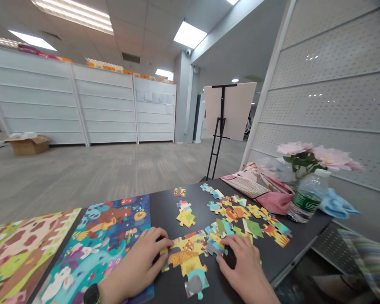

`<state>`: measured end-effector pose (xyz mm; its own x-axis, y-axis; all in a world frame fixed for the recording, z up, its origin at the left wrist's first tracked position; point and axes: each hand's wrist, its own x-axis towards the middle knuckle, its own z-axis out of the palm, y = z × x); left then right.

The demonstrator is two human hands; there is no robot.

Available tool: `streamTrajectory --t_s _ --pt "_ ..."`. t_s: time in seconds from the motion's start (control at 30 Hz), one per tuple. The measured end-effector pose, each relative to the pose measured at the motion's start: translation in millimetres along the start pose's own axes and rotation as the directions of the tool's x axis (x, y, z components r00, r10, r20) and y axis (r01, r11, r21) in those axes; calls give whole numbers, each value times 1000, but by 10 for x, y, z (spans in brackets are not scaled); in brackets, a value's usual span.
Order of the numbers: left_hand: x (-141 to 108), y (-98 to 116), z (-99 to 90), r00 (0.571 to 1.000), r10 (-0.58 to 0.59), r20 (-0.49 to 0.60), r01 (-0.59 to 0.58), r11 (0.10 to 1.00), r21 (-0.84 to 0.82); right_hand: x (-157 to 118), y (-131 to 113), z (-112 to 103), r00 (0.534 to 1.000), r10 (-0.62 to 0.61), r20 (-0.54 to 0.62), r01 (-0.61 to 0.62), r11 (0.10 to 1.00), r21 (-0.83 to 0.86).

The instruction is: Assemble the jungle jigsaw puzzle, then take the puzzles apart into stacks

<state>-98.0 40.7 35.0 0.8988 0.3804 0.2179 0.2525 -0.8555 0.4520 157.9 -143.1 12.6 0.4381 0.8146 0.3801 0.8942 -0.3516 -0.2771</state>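
Observation:
My left hand (152,253) rests by the left edge of a partly joined puzzle (186,253) with a spotted yellow animal on it. Its thumb and fingers are closed around a yellow-green puzzle piece (165,258), mostly covered by them. At the puzzle's right side, my right hand (242,261) has thumb and index finger on the edge of a grey-blue puzzle piece (214,246). Whether that piece is joined to the others I cannot tell. A grey and teal piece (196,283) hangs on the puzzle's lower end. Loose puzzle pieces (231,213) lie beyond my right hand.
Two finished picture puzzles (114,223) (25,249) lie at left on the black table (164,207). A pink pouch (272,198), a water bottle (307,198), pink flowers (329,156) and a blue cloth (337,204) stand at the right. Beyond is an easel (222,109).

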Motion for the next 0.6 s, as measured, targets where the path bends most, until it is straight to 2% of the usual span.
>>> streamTrajectory --t_s 0.17,0.43,0.53,0.6 --pt "-1 9 -6 1000 7 -19 -7 1000 0 -8 -5 -26 998 -63 -4 63 998 25" --pt "-6 -5 -24 1000 2 -25 -2 1000 19 69 114 85 995 -89 -55 92 994 60" --pt "-5 -23 -4 999 1 -36 -1 1000 13 31 47 94 976 -201 -85 208 975 73" --pt "-3 -24 1 999 1 -43 0 1000 15 -33 -101 121 937 -334 -102 343 935 91"
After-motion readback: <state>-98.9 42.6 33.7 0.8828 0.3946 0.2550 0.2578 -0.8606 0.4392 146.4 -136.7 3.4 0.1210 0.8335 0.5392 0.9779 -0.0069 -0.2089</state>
